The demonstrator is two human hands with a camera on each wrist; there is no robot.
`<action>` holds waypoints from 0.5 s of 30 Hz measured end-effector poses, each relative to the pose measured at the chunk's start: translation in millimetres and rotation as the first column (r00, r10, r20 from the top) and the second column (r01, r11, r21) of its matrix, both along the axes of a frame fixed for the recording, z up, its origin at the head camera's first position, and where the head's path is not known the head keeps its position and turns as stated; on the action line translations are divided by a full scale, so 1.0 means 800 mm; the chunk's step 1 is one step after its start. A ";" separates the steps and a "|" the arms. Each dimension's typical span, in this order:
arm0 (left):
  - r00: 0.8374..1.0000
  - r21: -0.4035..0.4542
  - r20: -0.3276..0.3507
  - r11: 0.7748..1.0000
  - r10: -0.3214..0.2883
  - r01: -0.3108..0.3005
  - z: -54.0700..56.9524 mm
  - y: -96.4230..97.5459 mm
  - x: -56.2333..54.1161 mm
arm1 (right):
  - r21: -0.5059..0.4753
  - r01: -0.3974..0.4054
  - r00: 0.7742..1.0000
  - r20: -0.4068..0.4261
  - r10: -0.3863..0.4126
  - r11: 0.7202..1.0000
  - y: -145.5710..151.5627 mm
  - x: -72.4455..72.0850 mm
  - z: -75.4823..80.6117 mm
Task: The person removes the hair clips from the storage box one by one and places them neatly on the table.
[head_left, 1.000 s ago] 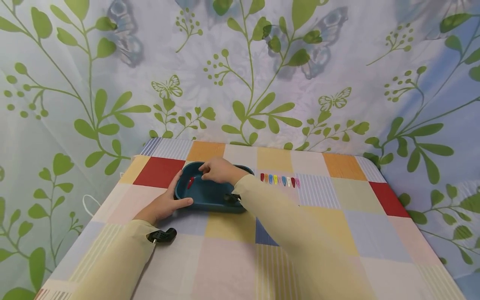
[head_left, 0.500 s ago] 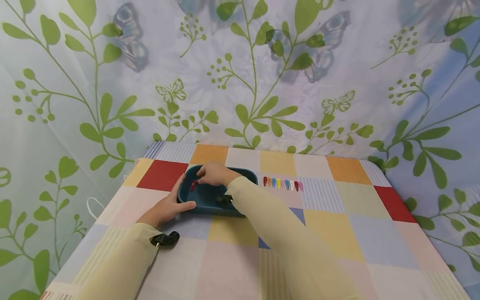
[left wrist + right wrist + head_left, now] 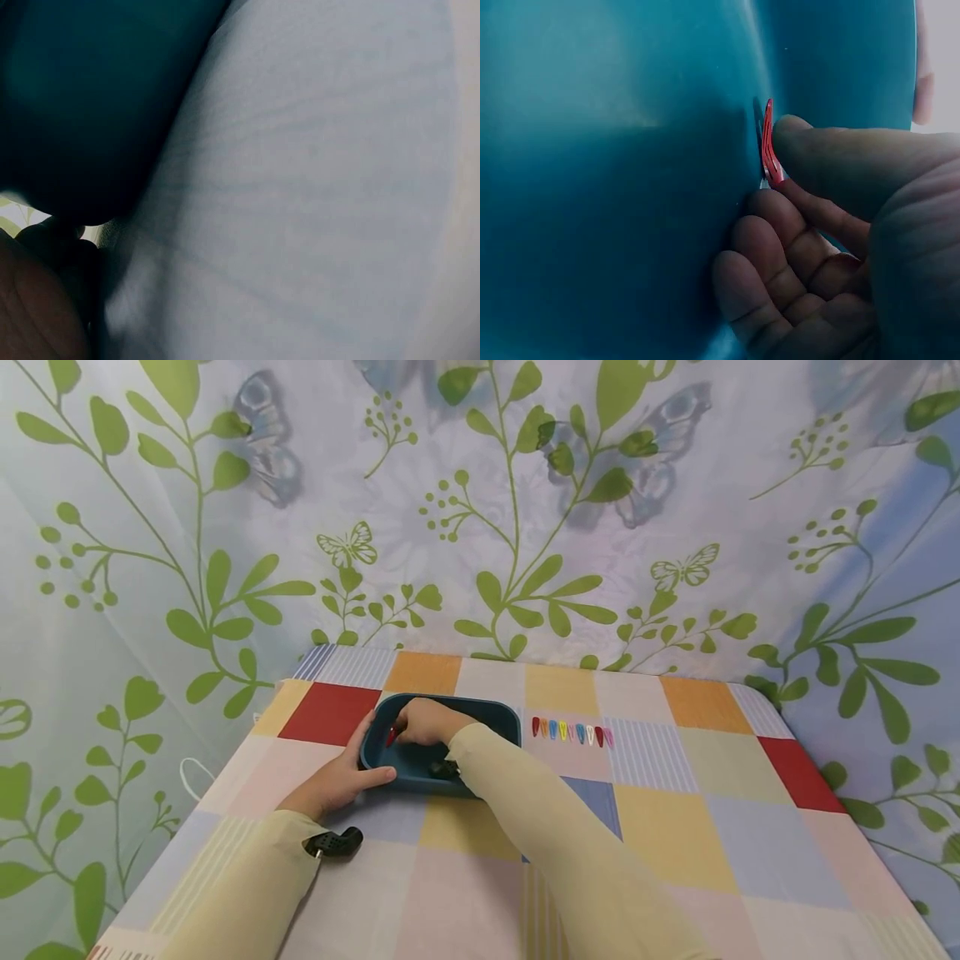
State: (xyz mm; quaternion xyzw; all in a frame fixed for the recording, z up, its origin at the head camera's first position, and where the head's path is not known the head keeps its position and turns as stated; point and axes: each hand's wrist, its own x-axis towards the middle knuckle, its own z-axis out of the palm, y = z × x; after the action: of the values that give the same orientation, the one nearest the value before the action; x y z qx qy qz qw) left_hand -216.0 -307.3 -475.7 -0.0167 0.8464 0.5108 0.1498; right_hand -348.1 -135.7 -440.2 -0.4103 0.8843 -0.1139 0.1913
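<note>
A red snap hair clip [image 3: 770, 146] is inside a dark teal tray [image 3: 420, 783], near its left end. With thumb and index finger my right hand [image 3: 429, 722] pinches the clip; the right wrist view shows it tilted up on its edge, against the tray's curved inner wall. The other fingers [image 3: 761, 247] of that hand are curled close to the tray floor. My left hand [image 3: 341, 777] holds the tray's near left corner, its thumb at the near rim and its fingers along the left side. In the left wrist view only part of that hand [image 3: 37, 307] shows, in shadow.
A row of several coloured hair clips [image 3: 572, 731] lies on the patchwork tablecloth [image 3: 652, 827], right of the tray. A white cord [image 3: 193, 777] loops beyond the table's left edge. Behind the table hangs a leaf-patterned curtain [image 3: 480, 510].
My right hand has moved down and left inside the tray to the red hair clip and taken hold of it. The left hand stays on the tray. The head view has shifted slightly.
</note>
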 end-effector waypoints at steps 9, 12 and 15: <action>1.000 -0.009 0.004 1.000 -0.008 0.008 0.003 0.001 0.002 | -0.025 -0.024 0.998 0.057 0.025 0.999 -0.001 -0.001 -0.005; 1.000 -0.023 -0.003 1.000 -0.013 0.013 0.004 0.001 0.002 | -0.033 -0.029 0.997 0.065 0.031 0.999 -0.001 -0.002 -0.006; 1.000 -0.025 -0.005 1.000 -0.012 0.012 0.004 0.000 0.001 | -0.042 -0.029 0.997 0.070 0.032 0.999 0.000 -0.003 -0.007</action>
State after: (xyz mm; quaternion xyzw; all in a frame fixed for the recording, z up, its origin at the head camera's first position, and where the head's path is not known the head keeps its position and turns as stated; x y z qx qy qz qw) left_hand -215.2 -307.4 -472.8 -0.0123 0.8531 0.4993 0.1505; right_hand -350.2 -135.8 -446.1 -0.4233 0.8682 -0.1436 0.2157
